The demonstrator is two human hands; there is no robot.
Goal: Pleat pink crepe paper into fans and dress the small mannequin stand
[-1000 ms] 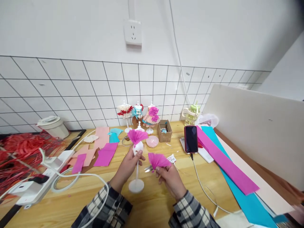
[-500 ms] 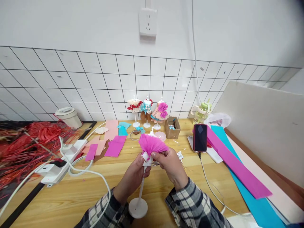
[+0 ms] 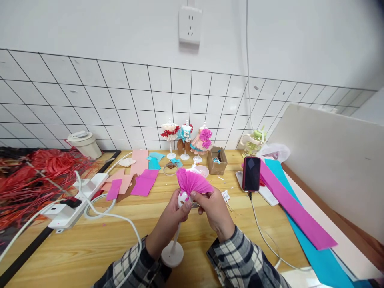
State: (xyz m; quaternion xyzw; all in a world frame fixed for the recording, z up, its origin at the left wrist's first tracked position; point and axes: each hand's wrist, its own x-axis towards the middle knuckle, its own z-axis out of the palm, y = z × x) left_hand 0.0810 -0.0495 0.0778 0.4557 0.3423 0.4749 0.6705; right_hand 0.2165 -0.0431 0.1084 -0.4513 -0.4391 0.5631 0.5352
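Note:
A small white mannequin stand [image 3: 172,254] leans between my hands, its round base low in the view. Fingers of my left hand [image 3: 172,212] wrap around the mannequin's body. Fanned magenta crepe paper [image 3: 193,181] spreads across the mannequin's upper part. My right hand [image 3: 214,210] pinches the gathered bottom of that fan against the white body, thumb in front. What lies behind the right fingers is mostly hidden. Beyond the fan, part of a pale pink round dish [image 3: 202,171] shows on the wooden table [image 3: 144,230].
Three dressed mini mannequins [image 3: 185,140] and a small cardboard box [image 3: 217,161] stand at the back. Left are cut paper pieces [image 3: 145,182], a power strip [image 3: 78,204] and red strands [image 3: 42,176]. Right are a phone [image 3: 251,174], a green-lidded bottle [image 3: 255,143] and long paper strips [image 3: 297,206].
The mannequin has turned and tilted slightly in my left hand, and its base has shifted up and left. My left thumb now sits lower on the body. My right hand keeps pinching the paper.

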